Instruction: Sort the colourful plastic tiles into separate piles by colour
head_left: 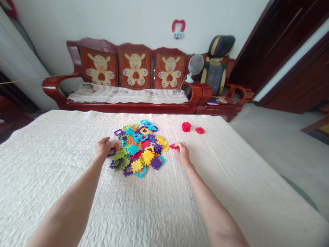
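Observation:
A heap of notched plastic building pieces (148, 156) in purple, yellow, blue, green, orange and red lies on the white quilted cover. At its right edge, my right hand (183, 153) pinches a red notched piece (173, 146) between thumb and fingers. My left hand (103, 147) rests at the left edge of the heap, beside a purple piece, its fingers partly curled; whether it grips anything is hidden. Beyond my right hand sit a taller red stack of pieces (186, 127) and a lower red stack (199, 130), apart from the heap.
The quilted cover (144, 212) spreads over a wide flat surface. Behind it stands a dark red wooden sofa (123, 108) with bear-patterned cushions (135, 68). A small fan (196, 64) stands by the armrest, and a wooden armchair (223, 109) is on the right.

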Demonstrator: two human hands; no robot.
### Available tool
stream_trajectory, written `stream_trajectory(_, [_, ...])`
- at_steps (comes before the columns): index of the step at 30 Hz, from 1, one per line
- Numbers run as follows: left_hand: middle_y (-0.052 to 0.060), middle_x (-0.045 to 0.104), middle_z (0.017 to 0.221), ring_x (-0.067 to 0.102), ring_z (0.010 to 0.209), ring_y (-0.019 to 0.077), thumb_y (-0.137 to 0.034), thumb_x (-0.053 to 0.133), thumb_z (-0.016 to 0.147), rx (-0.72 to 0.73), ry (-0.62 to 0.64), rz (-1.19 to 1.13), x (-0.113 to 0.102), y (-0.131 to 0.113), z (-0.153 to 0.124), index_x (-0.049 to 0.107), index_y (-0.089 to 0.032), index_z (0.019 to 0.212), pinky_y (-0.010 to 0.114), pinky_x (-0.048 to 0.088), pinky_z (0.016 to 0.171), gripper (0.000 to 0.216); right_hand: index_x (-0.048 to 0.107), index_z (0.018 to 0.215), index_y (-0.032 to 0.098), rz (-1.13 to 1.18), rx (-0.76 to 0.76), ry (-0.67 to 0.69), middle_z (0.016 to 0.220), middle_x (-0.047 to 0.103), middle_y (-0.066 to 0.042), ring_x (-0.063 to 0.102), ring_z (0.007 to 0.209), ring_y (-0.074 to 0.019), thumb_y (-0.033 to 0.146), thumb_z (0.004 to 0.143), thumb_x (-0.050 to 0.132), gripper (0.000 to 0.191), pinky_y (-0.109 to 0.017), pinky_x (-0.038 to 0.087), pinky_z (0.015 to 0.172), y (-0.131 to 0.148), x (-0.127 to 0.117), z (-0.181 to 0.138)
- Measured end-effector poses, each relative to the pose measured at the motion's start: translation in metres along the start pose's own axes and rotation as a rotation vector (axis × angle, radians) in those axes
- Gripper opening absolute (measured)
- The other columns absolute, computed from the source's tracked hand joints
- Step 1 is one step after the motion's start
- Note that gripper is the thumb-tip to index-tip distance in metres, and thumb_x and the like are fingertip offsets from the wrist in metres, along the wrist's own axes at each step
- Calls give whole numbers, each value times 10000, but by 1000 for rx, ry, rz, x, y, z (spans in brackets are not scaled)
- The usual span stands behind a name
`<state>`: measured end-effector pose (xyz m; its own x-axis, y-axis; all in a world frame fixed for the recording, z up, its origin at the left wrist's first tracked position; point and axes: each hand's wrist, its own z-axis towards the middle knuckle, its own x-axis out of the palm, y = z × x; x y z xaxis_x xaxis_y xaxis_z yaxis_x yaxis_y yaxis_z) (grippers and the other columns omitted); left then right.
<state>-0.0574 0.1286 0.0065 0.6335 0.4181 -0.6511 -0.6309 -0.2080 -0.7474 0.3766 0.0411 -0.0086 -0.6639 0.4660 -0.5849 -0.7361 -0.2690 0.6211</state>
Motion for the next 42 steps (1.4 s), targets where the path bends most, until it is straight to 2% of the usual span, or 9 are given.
stream_trajectory(5, [143, 661, 1184, 567, 1150, 276, -182, 444, 780, 73, 24, 148, -4, 3, -33, 686, -126, 1002, 422, 390, 1069, 334, 609, 888, 188, -35, 37, -19, 1075, 622, -116, 582, 1081, -232, 41, 680, 457, 297, -400, 449, 989, 5, 0, -26])
stream_trajectory(11, [167, 643, 1185, 560, 1159, 307, -138, 496, 767, 69, 15, 261, -17, 15, -44, 670, -138, 997, 443, 422, 1003, 288, 575, 1079, 177, -242, 140, -18, 1115, 612, -132, 525, 1101, -294, 293, 766, 619, 337, -462, 380, 991, 17, 0, -26])
stream_trajectory(15, [139, 645, 1157, 536, 1162, 310, -156, 485, 815, 205, 25, 369, -23, 23, -52, 688, -169, 987, 450, 420, 957, 266, 555, 1114, 158, -314, 168, -15, 1185, 579, -165, 488, 1142, -317, 398, 790, 633, 410, -466, 357, 984, 19, 2, -25])
stream_trajectory(19, [131, 628, 1173, 515, 1162, 318, -232, 416, 899, 320, 84, 409, -20, 19, -60, 684, -155, 1093, 454, 401, 957, 339, 551, 1159, 155, -302, 174, 8, 1132, 613, -147, 509, 1103, -309, 377, 816, 614, 414, -458, 358, 973, 17, 3, -26])
stream_trajectory(25, [119, 642, 1193, 551, 1156, 284, -287, 418, 878, 300, 37, 382, -12, 15, -52, 694, -168, 1037, 430, 412, 1036, 339, 566, 1149, 166, -241, 157, -8, 1087, 643, -130, 542, 1077, -292, 319, 803, 617, 382, -446, 375, 978, 14, 2, -26])
stream_trajectory(30, [83, 658, 1210, 590, 1144, 240, -321, 432, 856, 398, 133, 327, -19, 34, -31, 690, -174, 971, 349, 435, 1050, 318, 567, 1160, 166, -120, 169, -96, 1078, 650, -123, 580, 1052, -280, 314, 785, 631, 408, -441, 415, 986, 11, 3, -27])
stream_trajectory(35, [89, 659, 1202, 592, 1129, 239, -283, 364, 874, 431, 80, 371, -16, 50, -25, 671, -164, 1022, 371, 429, 1055, 360, 537, 1203, 186, -19, 138, -219, 1133, 640, -112, 599, 1076, -250, 340, 807, 616, 432, -411, 471, 965, -2, 8, -34])
stream_trajectory(38, [81, 663, 1180, 600, 1098, 239, -266, 335, 867, 462, 43, 454, -11, 56, -25, 657, -184, 1029, 381, 439, 1042, 369, 535, 1207, 201, 33, 95, -328, 1139, 642, -103, 605, 1076, -239, 339, 810, 617, 428, -414, 483, 961, -18, 5, -21])
stream_trajectory(42, [53, 670, 1142, 609, 1069, 249, -303, 321, 846, 480, 31, 454, -9, 61, -24, 633, -246, 978, 402, 452, 1029, 343, 553, 1190, 173, -29, 105, -415, 1131, 648, -119, 595, 1075, -259, 342, 780, 623, 449, -443, 465, 976, -46, -6, 30])
